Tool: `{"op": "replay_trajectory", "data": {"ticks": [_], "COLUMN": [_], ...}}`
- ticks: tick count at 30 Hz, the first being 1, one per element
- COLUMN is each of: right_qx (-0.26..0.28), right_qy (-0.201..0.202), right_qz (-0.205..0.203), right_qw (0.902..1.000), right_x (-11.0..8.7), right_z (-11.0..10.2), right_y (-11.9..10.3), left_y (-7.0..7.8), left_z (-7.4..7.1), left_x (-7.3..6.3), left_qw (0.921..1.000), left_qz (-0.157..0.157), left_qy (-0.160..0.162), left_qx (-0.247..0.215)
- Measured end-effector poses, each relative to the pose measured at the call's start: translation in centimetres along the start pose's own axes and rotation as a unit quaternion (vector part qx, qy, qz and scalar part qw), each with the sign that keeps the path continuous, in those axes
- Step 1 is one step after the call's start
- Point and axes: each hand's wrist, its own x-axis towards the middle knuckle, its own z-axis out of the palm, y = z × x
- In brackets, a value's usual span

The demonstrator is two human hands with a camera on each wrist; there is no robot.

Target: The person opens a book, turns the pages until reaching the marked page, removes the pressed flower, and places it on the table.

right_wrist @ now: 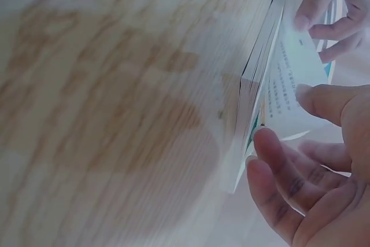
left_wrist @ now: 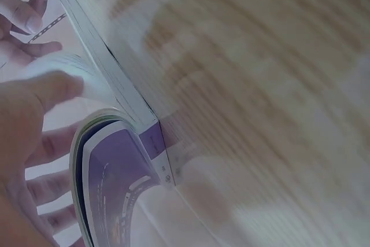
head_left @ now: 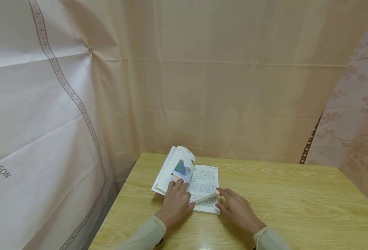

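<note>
An open book (head_left: pixel 204 180) lies near the table's left side, its left pages curving up, with a picture of blue and green shapes on one. My left hand (head_left: pixel 176 203) rests on those left pages, fingers spread, with the thumb near the fold; in the left wrist view, the thumb lies over a page (left_wrist: pixel 95 88) and the purple cover (left_wrist: pixel 118 166) bends below. At the book's right edge, my right hand (head_left: pixel 238 210) pinches a partly raised page (right_wrist: pixel 289 85), thumb on its printed face and fingers at its edge.
The light wooden table (head_left: pixel 280 194) extends to the right of the book. Beige cloth (head_left: pixel 218 86) hangs behind it, a pale printed sheet (head_left: pixel 46 139) at the left, and a flowered cloth (head_left: pixel 355 121) at the right.
</note>
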Motion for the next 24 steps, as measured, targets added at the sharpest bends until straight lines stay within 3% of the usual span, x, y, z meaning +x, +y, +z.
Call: {"op": "replay_trajectory", "data": {"ticks": [5, 9, 13, 17, 24], "right_qx": [-0.005, -0.005, -0.003, -0.005, 0.006], "right_qy": [-0.005, -0.004, -0.002, -0.011, -0.072], "right_qz": [0.001, -0.003, -0.006, -0.011, -0.019], "right_qw": [1.0000, 1.0000, 1.0000, 0.9999, 0.9972], "right_x": [0.00, -0.03, 0.01, 0.07, -0.20], "right_z": [0.21, 0.30, 0.28, 0.23, 0.16], "right_y": [-0.34, -0.50, -0.61, -0.64, -0.69], "left_y": [-0.13, -0.21, -0.08, -0.23, -0.70], "left_z": [0.00, -0.07, -0.09, 0.12, 0.36], "left_x": [-0.01, 0.25, 0.29, 0.05, -0.27], "left_qw": [0.9996, 0.9995, 0.9998, 0.9990, 0.9952], "left_qz": [-0.022, -0.005, 0.000, -0.031, -0.081], "left_qy": [-0.013, -0.002, 0.013, 0.026, 0.053], "left_qx": [-0.015, -0.032, -0.018, -0.018, -0.007]}}
